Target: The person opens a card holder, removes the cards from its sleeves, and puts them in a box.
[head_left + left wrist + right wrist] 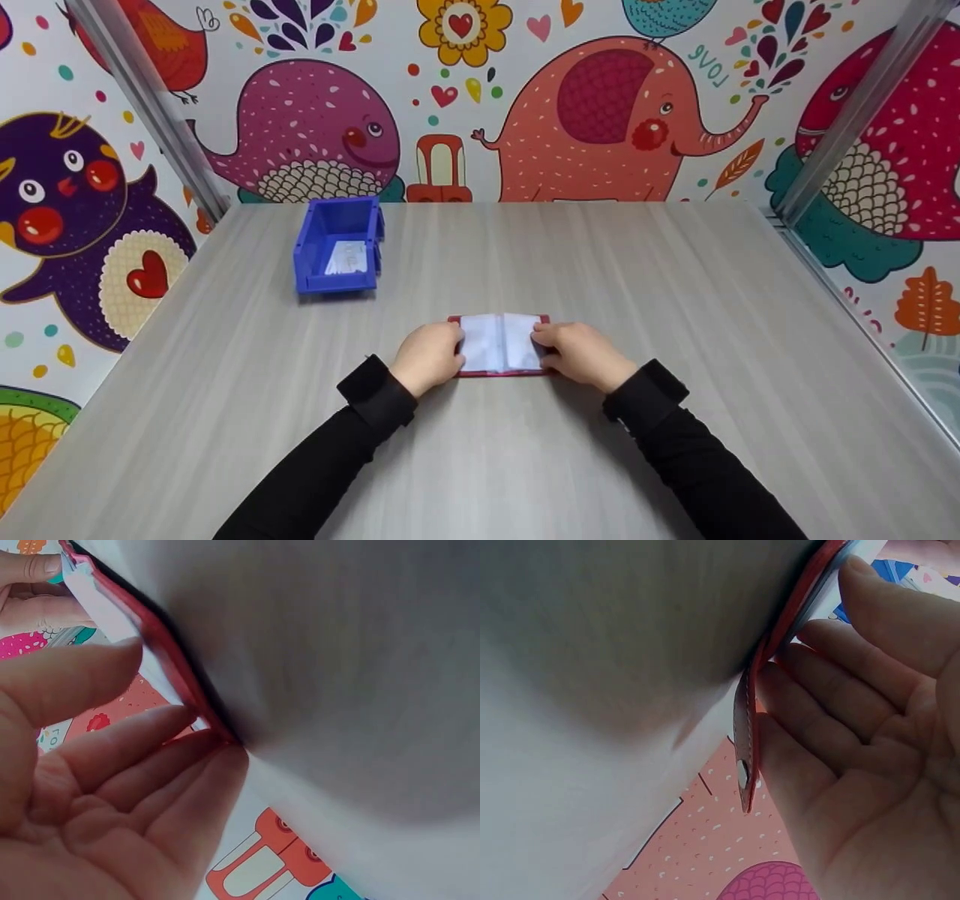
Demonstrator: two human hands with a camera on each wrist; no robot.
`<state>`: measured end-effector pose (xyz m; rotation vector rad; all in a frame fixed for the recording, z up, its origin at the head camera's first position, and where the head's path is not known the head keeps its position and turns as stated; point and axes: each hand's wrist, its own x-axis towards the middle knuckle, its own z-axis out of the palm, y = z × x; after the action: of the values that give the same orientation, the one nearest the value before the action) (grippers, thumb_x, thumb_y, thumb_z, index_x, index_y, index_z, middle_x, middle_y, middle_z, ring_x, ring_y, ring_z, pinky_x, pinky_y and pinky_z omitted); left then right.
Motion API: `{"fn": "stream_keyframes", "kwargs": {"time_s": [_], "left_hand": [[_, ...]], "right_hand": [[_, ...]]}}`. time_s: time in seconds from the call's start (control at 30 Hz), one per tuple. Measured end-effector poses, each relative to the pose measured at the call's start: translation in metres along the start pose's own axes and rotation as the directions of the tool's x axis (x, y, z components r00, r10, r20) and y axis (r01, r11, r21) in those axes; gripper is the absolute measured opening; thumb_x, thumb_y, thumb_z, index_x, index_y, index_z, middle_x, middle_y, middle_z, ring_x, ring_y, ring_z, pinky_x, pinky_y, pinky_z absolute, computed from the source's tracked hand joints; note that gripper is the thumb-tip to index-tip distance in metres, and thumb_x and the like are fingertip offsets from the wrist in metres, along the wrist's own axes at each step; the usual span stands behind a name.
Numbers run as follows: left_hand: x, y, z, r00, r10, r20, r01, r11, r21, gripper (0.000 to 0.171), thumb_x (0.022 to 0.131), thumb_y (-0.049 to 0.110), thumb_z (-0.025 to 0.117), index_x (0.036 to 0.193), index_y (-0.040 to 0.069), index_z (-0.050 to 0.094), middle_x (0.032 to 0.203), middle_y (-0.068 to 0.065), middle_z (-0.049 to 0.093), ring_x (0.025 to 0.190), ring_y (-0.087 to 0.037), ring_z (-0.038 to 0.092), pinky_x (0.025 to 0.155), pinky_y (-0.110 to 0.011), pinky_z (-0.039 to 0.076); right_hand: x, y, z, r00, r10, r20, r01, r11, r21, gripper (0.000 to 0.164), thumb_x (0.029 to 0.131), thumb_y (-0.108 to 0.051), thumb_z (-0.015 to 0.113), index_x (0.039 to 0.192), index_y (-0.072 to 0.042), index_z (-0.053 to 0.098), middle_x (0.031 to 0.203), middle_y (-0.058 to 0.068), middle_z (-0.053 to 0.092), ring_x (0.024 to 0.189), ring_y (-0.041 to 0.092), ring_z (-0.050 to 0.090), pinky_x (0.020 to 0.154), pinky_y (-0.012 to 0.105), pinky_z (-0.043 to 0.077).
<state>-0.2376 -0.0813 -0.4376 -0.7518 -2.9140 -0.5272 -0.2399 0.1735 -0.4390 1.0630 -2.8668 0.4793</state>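
Note:
A small red card holder (481, 343) lies spread open at the middle of the table, its whitish clear sleeves facing up. My left hand (429, 356) holds its left edge, with the thumb over the sleeve and the fingers along the red rim. At the opposite edge, my right hand (589, 354) grips it in the same way. A red strap (745, 735) with a metal snap sticks out beside the right fingers in the right wrist view. The holder's underside is mostly hidden.
Toward the back left of the table (675, 300) stands a blue plastic bin (335, 283), with white cards (347, 257) inside it. Walls printed with cartoon animals (592, 127) enclose the back and both sides, with metal posts at the corners.

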Motion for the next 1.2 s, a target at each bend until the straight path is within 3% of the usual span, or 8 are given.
{"fn": "stream_keyframes", "kwargs": {"time_s": [0.47, 0.7, 0.93, 1.2], "left_hand": [[0.001, 0.002, 0.0, 1.0, -0.013, -0.003, 0.013, 1.0, -0.001, 0.021, 0.081, 0.003, 0.072, 0.07, 0.004, 0.055, 0.069, -0.009, 0.056, 0.065, -0.027, 0.055, 0.066, -0.044, 0.049], [0.001, 0.001, 0.001, 1.0, 0.007, -0.022, -0.008, 1.0, -0.009, 0.025, 0.078, 0.001, 0.072, 0.066, 0.005, 0.051, 0.066, -0.008, 0.054, 0.062, -0.025, 0.051, 0.063, -0.044, 0.047], [0.0, 0.001, 0.0, 0.999, 0.017, -0.032, -0.017, 1.0, -0.008, 0.027, 0.077, 0.001, 0.072, 0.064, 0.006, 0.048, 0.065, -0.007, 0.052, 0.061, -0.023, 0.048, 0.062, -0.043, 0.047], [0.0, 0.001, 0.0, 1.0, 0.007, -0.03, -0.007, 1.0, -0.001, 0.025, 0.078, 0.002, 0.073, 0.066, 0.005, 0.051, 0.067, -0.009, 0.056, 0.063, -0.027, 0.054, 0.063, -0.045, 0.048]], "right_hand": [[0.005, 0.007, -0.001, 0.998, -0.035, -0.042, 0.037, 0.999, 0.039, 0.01, 0.085, 0.002, 0.073, 0.092, 0.002, 0.066, 0.116, 0.02, 0.068, 0.109, 0.035, 0.064, 0.089, 0.045, 0.052], [0.011, 0.011, -0.002, 0.999, 0.007, -0.045, -0.006, 1.0, 0.015, 0.029, 0.085, 0.001, 0.073, 0.114, 0.005, 0.069, 0.12, 0.022, 0.066, 0.111, 0.036, 0.063, 0.092, 0.046, 0.051], [0.015, 0.015, -0.001, 0.998, -0.039, -0.049, 0.039, 0.999, -0.008, 0.013, 0.082, 0.003, 0.074, 0.095, 0.001, 0.069, 0.118, 0.022, 0.067, 0.108, 0.036, 0.065, 0.088, 0.045, 0.053], [0.014, 0.014, -0.001, 0.999, -0.034, -0.031, 0.033, 0.999, -0.013, 0.009, 0.083, 0.002, 0.073, 0.091, 0.0, 0.068, 0.119, 0.021, 0.066, 0.108, 0.035, 0.064, 0.087, 0.045, 0.053]]}}
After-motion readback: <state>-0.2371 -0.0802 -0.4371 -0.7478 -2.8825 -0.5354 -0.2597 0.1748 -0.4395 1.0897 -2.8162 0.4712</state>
